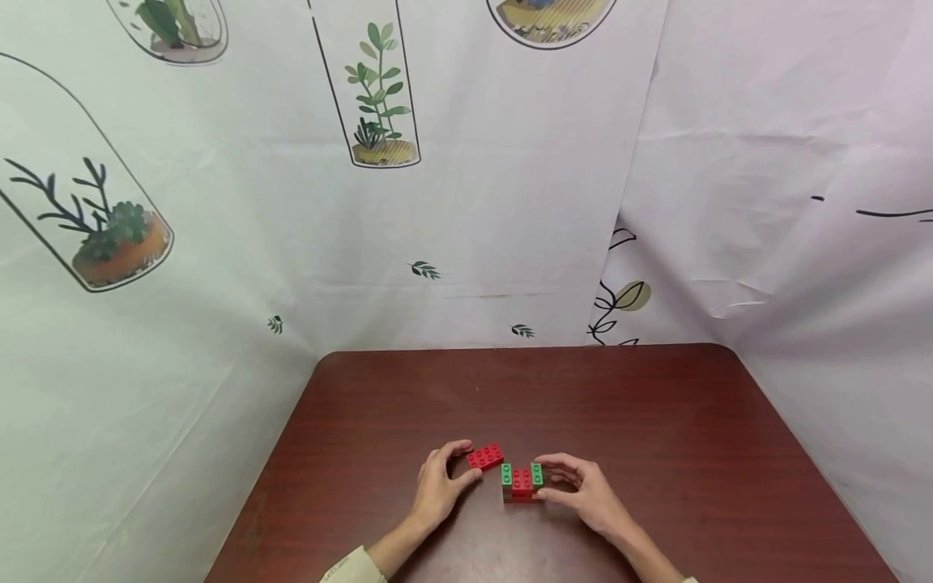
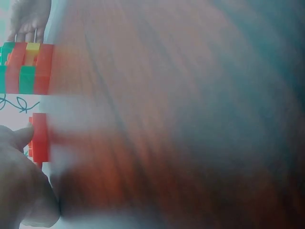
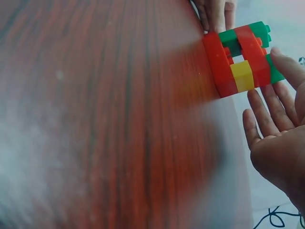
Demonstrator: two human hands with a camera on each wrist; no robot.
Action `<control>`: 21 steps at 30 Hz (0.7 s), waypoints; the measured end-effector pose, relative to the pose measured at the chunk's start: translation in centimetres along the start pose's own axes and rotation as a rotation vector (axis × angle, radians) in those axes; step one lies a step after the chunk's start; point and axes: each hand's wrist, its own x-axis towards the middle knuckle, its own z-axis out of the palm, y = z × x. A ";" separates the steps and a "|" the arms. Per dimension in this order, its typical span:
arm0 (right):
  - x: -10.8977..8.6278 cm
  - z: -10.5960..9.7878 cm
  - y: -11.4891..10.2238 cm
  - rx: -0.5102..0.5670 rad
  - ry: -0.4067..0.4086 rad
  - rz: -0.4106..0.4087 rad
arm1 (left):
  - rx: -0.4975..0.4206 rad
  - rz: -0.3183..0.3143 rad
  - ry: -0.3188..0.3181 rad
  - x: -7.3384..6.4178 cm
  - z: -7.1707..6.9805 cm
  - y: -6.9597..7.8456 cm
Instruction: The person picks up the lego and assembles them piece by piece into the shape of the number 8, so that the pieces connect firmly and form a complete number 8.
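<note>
My left hand (image 1: 436, 490) pinches a loose red eight-stud brick (image 1: 485, 457) on the table, thumb at its near side and index finger at its far left corner. Just right of it stands a small stack of bricks (image 1: 521, 482). Two red layers show in the right wrist view, with a yellow brick (image 3: 242, 76) and a green brick (image 3: 230, 43) between them and a gap in the middle. Small green bricks top both ends. My right hand (image 1: 586, 490) holds the green brick (image 1: 537, 474) at the right end between thumb and index finger; the other fingers spread below.
The dark red-brown wooden table (image 1: 394, 397) has rounded far corners. White cloth (image 1: 481, 227) printed with plants in glass jars hangs behind it and along both sides.
</note>
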 end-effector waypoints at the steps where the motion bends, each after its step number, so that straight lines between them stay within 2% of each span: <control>1: 0.0 0.0 0.0 -0.002 0.004 -0.007 | 0.002 -0.003 0.000 0.0 0.0 0.0; 10: -0.1 0.1 -0.5 0.017 0.004 0.018 | 0.028 0.021 0.016 -0.2 0.1 0.2; 16: -0.1 0.2 -0.5 0.011 0.011 0.034 | 0.021 -0.014 -0.014 -0.1 0.0 0.1; 21: -0.1 0.3 -0.5 0.009 0.011 0.032 | 0.028 -0.007 -0.020 0.0 0.0 0.0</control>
